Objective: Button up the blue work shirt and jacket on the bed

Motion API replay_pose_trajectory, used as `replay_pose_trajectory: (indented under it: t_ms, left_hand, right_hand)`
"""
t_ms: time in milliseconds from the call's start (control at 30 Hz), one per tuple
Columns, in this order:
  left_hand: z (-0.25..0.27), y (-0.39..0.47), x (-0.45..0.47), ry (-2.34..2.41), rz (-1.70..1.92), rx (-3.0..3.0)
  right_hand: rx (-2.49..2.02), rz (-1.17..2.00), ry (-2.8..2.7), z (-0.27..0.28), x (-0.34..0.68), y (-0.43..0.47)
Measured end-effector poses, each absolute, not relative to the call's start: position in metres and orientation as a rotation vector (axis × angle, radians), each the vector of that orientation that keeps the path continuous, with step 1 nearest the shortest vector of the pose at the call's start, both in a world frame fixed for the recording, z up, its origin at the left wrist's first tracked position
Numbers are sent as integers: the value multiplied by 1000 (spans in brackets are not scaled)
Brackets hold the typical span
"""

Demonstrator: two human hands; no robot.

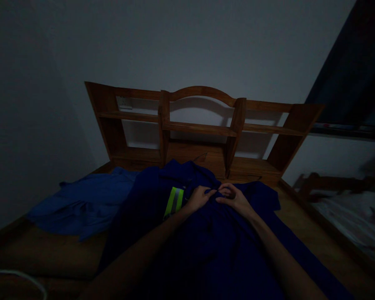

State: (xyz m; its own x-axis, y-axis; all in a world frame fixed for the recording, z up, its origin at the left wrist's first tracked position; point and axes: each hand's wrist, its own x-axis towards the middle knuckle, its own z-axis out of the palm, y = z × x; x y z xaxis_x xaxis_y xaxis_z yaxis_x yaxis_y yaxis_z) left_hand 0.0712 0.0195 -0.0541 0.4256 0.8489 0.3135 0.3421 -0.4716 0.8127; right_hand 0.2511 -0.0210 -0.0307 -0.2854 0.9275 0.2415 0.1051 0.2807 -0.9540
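A dark blue work jacket [218, 250] with a yellow-green and grey reflective strip [175, 200] lies spread over the wooden surface in front of me. Near its upper middle my left hand [200, 198] pinches the cloth, fingers closed. Just to its right my right hand [233, 198] grips a fold of the same jacket between thumb and fingers. The fingertips almost meet. Dim light hides whether a button or other small part is between them.
A lighter blue garment [87, 200] lies crumpled at left. Behind stands a wooden shelf unit [203, 128] against the wall. At lower left curves a white cable [21, 274]. White bedding [356, 216] and a dark curtain [356, 71] are at right.
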Motion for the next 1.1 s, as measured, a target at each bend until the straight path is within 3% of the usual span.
replay_pose_trajectory:
  t_ms: [367,533,967,1100]
  left_hand:
    - [-44,14,72,1276,1360,1741]
    - [-31,13,63,1328,1563,1683]
    - [-35,11,63,1359,1543,1683]
    - [-38,20,57,1466,1624,1500]
  right_hand:
    - [-1046,781,-1748,-16,259,-24]
    - [-1136,769,-1891,9,283,-39]
    - [-1381,839,-2149,11,327,-38]
    - [-1415,356,-2100,32,308,-37]
